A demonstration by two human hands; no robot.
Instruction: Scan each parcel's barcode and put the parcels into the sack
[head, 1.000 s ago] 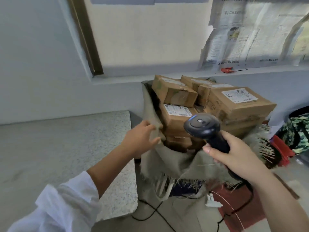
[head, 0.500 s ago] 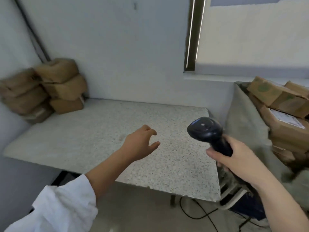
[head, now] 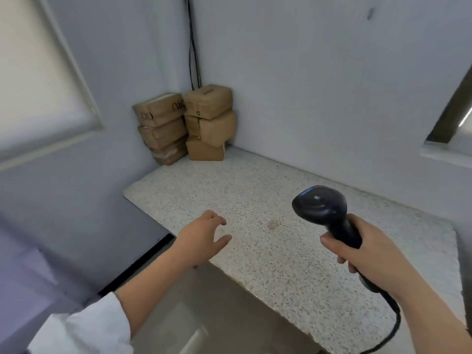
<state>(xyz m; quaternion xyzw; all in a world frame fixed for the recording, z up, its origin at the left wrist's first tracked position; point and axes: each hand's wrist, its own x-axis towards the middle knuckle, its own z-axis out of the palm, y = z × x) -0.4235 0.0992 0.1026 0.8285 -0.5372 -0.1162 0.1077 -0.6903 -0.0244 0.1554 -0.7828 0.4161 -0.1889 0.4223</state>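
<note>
Several brown cardboard parcels (head: pixel 185 125) are stacked in two piles in the far corner of a speckled stone table (head: pixel 255 200). My right hand (head: pixel 367 251) grips the handle of a black barcode scanner (head: pixel 324 210), held above the table's right half, its cable hanging down at the lower right. My left hand (head: pixel 204 236) hovers over the table's near left edge with fingers loosely spread and nothing in it. The sack is out of view.
Grey walls meet behind the parcels, with black cables (head: pixel 194 47) running down the corner. A window frame (head: pixel 449 118) shows at the right edge. Floor (head: pixel 199 315) lies below the table's near edge.
The view has swung left, away from the sack full of parcels, to the table and the corner stack. My left hand has let go of the sack's edge. The scanner stays in my right hand.
</note>
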